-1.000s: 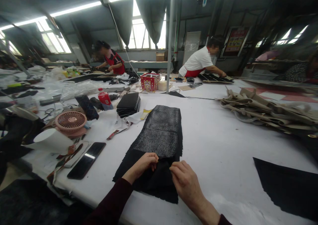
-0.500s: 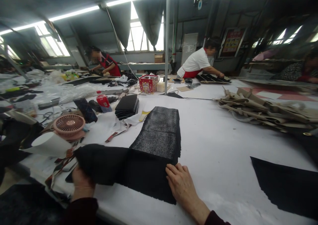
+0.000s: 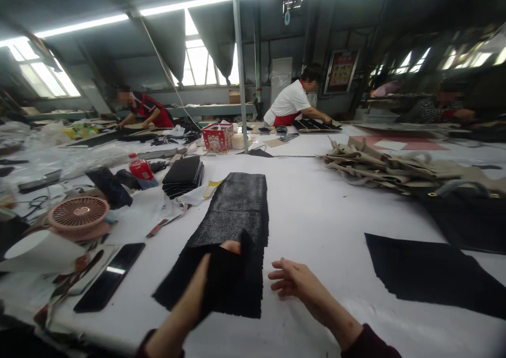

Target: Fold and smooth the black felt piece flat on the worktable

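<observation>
A long stack of black fabric pieces (image 3: 237, 210) lies on the white table (image 3: 324, 215) in front of me. My left hand (image 3: 205, 284) is closed on a black fabric piece (image 3: 223, 279), holding it over the near end of the stack. My right hand (image 3: 294, 279) hovers just right of the stack with its fingers spread and nothing in them.
A black phone (image 3: 108, 276), a pink fan (image 3: 79, 213), a paper roll (image 3: 39, 250), a red bottle (image 3: 140, 168) and a pile of black pads (image 3: 184, 173) sit at left. Beige fabric (image 3: 391, 165) and black sheets (image 3: 430, 271) lie right. A pole (image 3: 240, 68) stands behind. Other people work at the far tables.
My left hand swung the black piece from out at the left back over the stack's near end. My right hand lifted off the stack and opened.
</observation>
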Action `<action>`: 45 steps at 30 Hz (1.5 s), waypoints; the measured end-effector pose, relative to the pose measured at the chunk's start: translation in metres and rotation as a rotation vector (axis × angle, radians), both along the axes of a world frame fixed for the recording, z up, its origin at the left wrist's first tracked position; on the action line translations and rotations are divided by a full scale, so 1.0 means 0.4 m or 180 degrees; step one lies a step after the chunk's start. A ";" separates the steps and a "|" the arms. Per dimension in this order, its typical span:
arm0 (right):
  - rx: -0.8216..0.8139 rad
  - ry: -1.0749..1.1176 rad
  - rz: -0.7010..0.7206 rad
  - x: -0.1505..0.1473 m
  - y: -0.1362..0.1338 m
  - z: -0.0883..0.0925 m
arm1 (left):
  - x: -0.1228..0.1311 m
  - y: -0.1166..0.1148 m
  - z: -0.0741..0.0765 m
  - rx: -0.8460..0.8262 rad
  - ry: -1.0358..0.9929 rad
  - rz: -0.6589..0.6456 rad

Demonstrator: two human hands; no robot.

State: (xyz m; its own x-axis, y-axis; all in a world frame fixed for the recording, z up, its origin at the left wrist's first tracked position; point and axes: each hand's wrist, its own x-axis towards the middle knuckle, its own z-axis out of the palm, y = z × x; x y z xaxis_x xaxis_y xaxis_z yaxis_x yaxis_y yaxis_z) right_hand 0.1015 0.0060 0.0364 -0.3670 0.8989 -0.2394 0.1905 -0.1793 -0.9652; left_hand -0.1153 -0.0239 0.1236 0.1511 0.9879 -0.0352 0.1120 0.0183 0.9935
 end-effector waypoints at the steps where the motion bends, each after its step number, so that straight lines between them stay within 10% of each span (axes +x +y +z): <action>1: -0.0365 0.0263 0.0030 0.046 0.001 0.006 | 0.063 -0.011 -0.016 0.0124 0.0043 -0.0231; 5: -0.0865 0.0335 -0.0002 0.225 -0.001 0.014 | 0.309 -0.071 -0.119 0.0984 0.0928 -0.1213; 8: -0.0748 -0.0087 -0.0108 0.303 -0.004 0.005 | 0.382 -0.072 -0.181 0.1320 0.1564 -0.1534; 19: 0.0419 -0.1491 -0.0758 0.296 0.086 -0.048 | 0.323 0.064 -0.206 0.1700 0.3465 -0.1593; 36: 0.3566 -0.2776 -0.1231 0.208 -0.010 -0.195 | 0.363 0.134 -0.309 0.1961 0.3123 -0.1002; 45: 0.3821 -0.3005 -0.0999 0.204 -0.014 -0.181 | 0.355 0.125 -0.326 0.1856 0.3014 -0.0726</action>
State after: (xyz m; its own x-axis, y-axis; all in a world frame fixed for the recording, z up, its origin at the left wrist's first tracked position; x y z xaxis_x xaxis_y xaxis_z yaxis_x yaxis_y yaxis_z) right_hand 0.1833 0.0006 -0.0362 -0.2708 0.7347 0.6220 0.8926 0.4336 -0.1235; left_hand 0.0265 0.0259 -0.0068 0.4869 0.8438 0.2255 0.7642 -0.5366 0.3578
